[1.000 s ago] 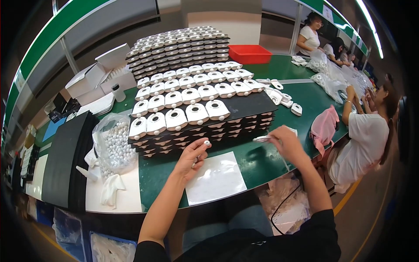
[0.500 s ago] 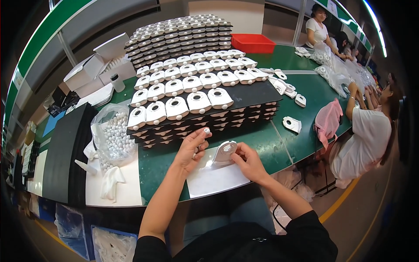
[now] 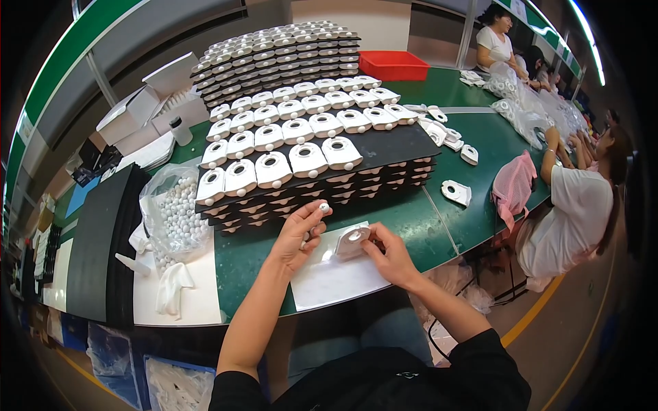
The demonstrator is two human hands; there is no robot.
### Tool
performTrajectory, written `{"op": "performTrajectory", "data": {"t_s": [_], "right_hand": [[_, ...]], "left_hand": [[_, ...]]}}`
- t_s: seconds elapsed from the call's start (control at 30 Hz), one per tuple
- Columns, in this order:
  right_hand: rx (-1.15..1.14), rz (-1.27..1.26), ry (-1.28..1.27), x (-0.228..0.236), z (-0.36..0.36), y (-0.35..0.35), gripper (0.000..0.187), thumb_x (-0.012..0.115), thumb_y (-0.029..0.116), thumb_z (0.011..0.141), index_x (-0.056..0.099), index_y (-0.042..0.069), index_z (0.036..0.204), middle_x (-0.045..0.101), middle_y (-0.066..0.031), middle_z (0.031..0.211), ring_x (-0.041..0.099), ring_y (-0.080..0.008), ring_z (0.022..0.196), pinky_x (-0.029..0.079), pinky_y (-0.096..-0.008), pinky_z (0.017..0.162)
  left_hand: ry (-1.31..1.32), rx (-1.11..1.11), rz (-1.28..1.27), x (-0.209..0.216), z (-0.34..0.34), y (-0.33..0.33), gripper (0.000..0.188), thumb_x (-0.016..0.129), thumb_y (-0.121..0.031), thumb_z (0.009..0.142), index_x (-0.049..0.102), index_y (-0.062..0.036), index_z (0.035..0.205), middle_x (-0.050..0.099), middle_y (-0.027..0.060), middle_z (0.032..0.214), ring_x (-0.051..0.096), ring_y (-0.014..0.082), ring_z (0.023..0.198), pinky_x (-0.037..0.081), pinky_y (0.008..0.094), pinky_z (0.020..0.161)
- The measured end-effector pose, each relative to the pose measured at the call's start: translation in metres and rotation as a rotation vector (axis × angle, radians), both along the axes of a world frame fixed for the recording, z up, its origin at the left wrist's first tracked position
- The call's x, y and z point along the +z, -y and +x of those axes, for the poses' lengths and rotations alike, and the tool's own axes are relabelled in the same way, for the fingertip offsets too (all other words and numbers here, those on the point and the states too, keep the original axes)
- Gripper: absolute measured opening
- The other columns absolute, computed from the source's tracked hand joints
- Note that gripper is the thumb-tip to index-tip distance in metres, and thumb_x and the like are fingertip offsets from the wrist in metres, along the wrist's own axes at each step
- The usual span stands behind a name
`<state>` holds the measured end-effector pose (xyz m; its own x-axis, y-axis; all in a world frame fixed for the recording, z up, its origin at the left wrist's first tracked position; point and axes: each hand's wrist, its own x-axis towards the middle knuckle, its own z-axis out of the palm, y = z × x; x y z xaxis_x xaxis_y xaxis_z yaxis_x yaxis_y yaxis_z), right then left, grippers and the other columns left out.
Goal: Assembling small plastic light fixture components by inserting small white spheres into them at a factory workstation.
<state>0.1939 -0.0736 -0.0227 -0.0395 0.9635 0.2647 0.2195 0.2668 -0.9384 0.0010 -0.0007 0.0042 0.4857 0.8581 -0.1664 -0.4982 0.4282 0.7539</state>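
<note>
Pinching a small white ball [image 3: 324, 207] between thumb and fingertips, the left hand [image 3: 297, 238] was raised near the close side of the stacked black boards [image 3: 387, 147]. Its other fingers were curled, with another white bit showing among them, too small to tell. The right hand [image 3: 389, 256] had thumb and fingers closed on the right edge of a white arched part [image 3: 351, 240] with a round hole, tilted up over the white sheet [image 3: 332, 286] at the near edge of the green table [image 3: 411, 229]. Could not tell if the part touched the sheet. Ball and part were apart, ball to the left and farther off.

Top board carried rows of similar white pieces [image 3: 273, 170], balls along their near edges. Left: clear bag of white balls [image 3: 179, 214], white cloth [image 3: 173, 288], white nozzle bottle [image 3: 133, 264]. Right: one loose white piece [image 3: 456, 198], pink mesh bag [image 3: 514, 188], a seated co-worker [image 3: 572, 212] in a white top. Far: red bin [image 3: 393, 65], taller stack of loaded boards [image 3: 274, 65].
</note>
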Motion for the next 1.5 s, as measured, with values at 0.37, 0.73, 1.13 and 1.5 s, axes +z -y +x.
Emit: {"op": "performTrajectory", "data": {"t_s": [0.37,0.73,1.13,1.5], "right_hand": [[0.083,0.037,0.231,0.010,-0.004,0.005,0.014,0.052,0.000,0.082,0.051,0.002,0.097,0.055,-0.0043,0.083,0.053,-0.0119,0.073,0.043,-0.0236,0.063],[0.207,-0.311,-0.814,0.001,0.016,-0.011,0.019,0.047,0.012,0.091,0.047,0.008,0.110,0.054,-0.0033,0.103,0.052,-0.0124,0.095,0.043,-0.0272,0.079],[0.190,-0.328,-0.789,0.000,0.015,-0.012,0.024,0.047,0.011,0.090,0.045,0.006,0.114,0.050,-0.0020,0.107,0.050,-0.0119,0.094,0.041,-0.0282,0.080],[0.167,-0.309,-0.730,0.000,0.014,-0.011,0.021,0.048,0.011,0.090,0.046,0.007,0.111,0.054,-0.0010,0.104,0.052,-0.0109,0.093,0.043,-0.0267,0.077]], "left_hand": [[-0.039,-0.025,0.021,0.003,0.000,0.002,0.031,0.059,-0.008,0.082,0.052,-0.0070,0.112,0.057,0.0019,0.096,0.037,0.0018,0.057,0.020,0.0128,0.038],[-0.399,-0.029,0.305,0.006,0.014,0.014,0.023,0.071,-0.004,0.069,0.057,-0.0078,0.086,0.047,-0.0059,0.064,0.037,0.0004,0.050,0.026,0.0152,0.041],[-0.451,-0.050,0.393,0.003,0.016,0.014,0.021,0.074,-0.005,0.066,0.062,-0.0050,0.083,0.046,-0.0065,0.061,0.038,0.0002,0.050,0.028,0.0153,0.043],[-0.485,-0.043,0.488,0.004,0.019,0.015,0.029,0.078,-0.004,0.060,0.061,-0.0047,0.084,0.044,-0.0064,0.062,0.038,0.0006,0.051,0.029,0.0152,0.044]]}}
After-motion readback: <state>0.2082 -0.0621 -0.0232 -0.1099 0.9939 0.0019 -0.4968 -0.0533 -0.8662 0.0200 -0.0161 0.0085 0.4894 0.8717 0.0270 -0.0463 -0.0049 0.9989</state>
